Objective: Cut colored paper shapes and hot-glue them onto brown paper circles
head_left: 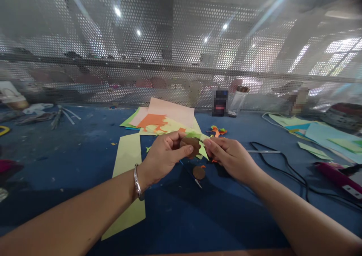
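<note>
My left hand (pixel 166 150), with a silver bangle at the wrist, pinches a brown round disc (pixel 188 143) between thumb and fingers. A piece of green paper (pixel 194 135) shows at the disc's far edge. My right hand (pixel 226 152) is closed on a thin dark metal tool (pixel 199 139), its tip against or close by the green paper; the fingers hide most of it. Below the hands, a second brown disc (pixel 198 172) lies on the blue table, next to a slim pen-like stick (pixel 197 183). Orange and green paper scraps (pixel 217 131) lie beyond my right hand.
Pink, yellow and cut orange paper sheets (pixel 172 111) lie ahead, and a yellow-green strip (pixel 127 154) at left. A clear bottle (pixel 238 101) stands by the perforated screen. On the right are a black cable (pixel 288 169), a magenta power strip (pixel 336 177) and blue paper (pixel 325 135).
</note>
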Tool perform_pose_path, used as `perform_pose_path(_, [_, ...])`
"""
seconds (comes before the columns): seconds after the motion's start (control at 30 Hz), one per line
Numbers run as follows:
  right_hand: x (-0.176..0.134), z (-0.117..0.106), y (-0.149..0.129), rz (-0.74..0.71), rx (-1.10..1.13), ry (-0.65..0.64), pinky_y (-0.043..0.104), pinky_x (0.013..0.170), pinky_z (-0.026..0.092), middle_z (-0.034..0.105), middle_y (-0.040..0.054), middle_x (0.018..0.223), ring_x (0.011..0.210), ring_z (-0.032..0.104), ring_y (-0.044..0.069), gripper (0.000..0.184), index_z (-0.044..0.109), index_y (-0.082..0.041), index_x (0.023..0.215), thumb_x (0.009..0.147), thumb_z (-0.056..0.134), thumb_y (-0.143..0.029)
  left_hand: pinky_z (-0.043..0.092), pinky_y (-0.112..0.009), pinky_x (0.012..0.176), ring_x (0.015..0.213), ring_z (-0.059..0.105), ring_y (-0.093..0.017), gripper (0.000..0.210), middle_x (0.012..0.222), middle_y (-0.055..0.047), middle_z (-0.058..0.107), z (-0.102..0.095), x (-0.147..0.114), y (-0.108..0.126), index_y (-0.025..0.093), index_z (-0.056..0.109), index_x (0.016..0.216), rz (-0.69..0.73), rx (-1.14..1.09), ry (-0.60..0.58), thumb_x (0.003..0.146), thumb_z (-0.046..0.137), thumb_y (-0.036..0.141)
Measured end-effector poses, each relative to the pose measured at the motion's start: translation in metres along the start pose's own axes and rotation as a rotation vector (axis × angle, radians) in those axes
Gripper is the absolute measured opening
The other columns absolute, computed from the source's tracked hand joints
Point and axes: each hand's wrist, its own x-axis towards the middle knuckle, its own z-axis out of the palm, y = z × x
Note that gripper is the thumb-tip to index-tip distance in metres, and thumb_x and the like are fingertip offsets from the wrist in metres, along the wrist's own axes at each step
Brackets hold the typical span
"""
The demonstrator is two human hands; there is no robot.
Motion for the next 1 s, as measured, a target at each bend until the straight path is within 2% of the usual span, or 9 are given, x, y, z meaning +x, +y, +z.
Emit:
perform_pose_path(0.33, [-0.0012, 0.0013, 0.0001, -0.015, -0.05, 0.004, 0.027, 0.058, 0.033, 0.048, -0.0015, 0.062, 0.06, 0.043, 0.014, 0.054, 0.051, -0.02, 0.066, 0.101, 0.042, -0.061, 0.049, -0.023, 0.066, 0.068, 0.06, -0.011, 0.009, 0.073, 0.0, 0.068, 0.0001, -0.0016, -0.0027, 0.016, 0.071, 0.089, -0.016, -0.001, 0.005, 0.082, 0.074, 0.022])
perform_pose_path(0.63, [-0.0017, -0.0004, 0.0, 0.007, -0.066, 0.023, 0.026, 0.055, 0.031, 0.046, -0.0029, 0.059, 0.054, 0.04, 0.012, 0.056, 0.054, -0.02, 0.067, 0.101, 0.04, -0.062, 0.048, -0.023, 0.064, 0.066, 0.058, -0.011, 0.009, 0.071, 0.001, 0.066, 0.0004, 0.0003, 0.0024, 0.017, 0.071, 0.087, -0.026, -0.024, 0.098, 0.079, 0.074, 0.019])
perform_pose_path(0.83, [-0.0017, 0.0006, 0.0006, -0.003, -0.075, 0.015, 0.027, 0.055, 0.032, 0.047, -0.0024, 0.059, 0.055, 0.041, 0.012, 0.055, 0.055, -0.02, 0.067, 0.102, 0.04, -0.06, 0.048, -0.024, 0.066, 0.064, 0.056, -0.01, 0.006, 0.07, 0.002, 0.066, 0.001, -0.0004, 0.0008, 0.017, 0.07, 0.084, -0.044, -0.037, 0.051, 0.079, 0.073, 0.017])
perform_pose_path(1.0, [-0.0023, 0.0005, 0.0005, -0.005, -0.086, 0.003, 0.027, 0.056, 0.032, 0.048, -0.0026, 0.06, 0.056, 0.042, 0.012, 0.055, 0.054, -0.02, 0.067, 0.102, 0.04, -0.059, 0.047, -0.023, 0.07, 0.068, 0.057, -0.01, 0.011, 0.074, 0.002, 0.066, 0.0008, -0.0002, -0.0045, 0.015, 0.071, 0.088, -0.048, -0.068, 0.004, 0.077, 0.074, 0.017])
